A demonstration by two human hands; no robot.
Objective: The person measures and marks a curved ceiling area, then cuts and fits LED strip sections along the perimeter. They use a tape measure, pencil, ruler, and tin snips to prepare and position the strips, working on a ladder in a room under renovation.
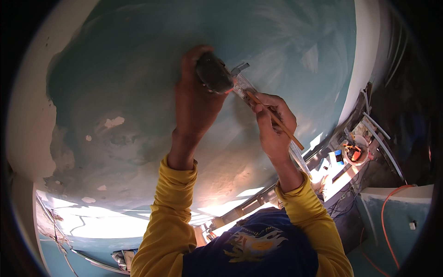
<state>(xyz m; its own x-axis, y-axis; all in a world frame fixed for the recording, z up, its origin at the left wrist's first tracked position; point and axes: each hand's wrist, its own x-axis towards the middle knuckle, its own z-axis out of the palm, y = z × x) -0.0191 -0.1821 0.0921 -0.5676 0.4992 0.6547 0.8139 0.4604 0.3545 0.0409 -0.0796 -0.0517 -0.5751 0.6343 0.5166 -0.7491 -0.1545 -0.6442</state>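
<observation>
My left hand [194,97] grips a dark, rounded tool [214,74], which looks like a tape measure, against a blue-green surface [124,74] with pale patches. A silvery metal strip [241,83] with a small bracket at its upper end runs diagonally from beside the dark tool down past my right hand [276,122]. My right fingers are closed on a thin orange-brown stick [290,136], like a pencil, lying over the strip; whether they also grip the strip is unclear.
At the right are a bucket of tools [356,150], long pale strips [378,138], a blue box [338,157] and an orange hose [383,217] over a blue wall section. Cables and strips [69,247] hang at the lower left. Bright light falls along the lower part.
</observation>
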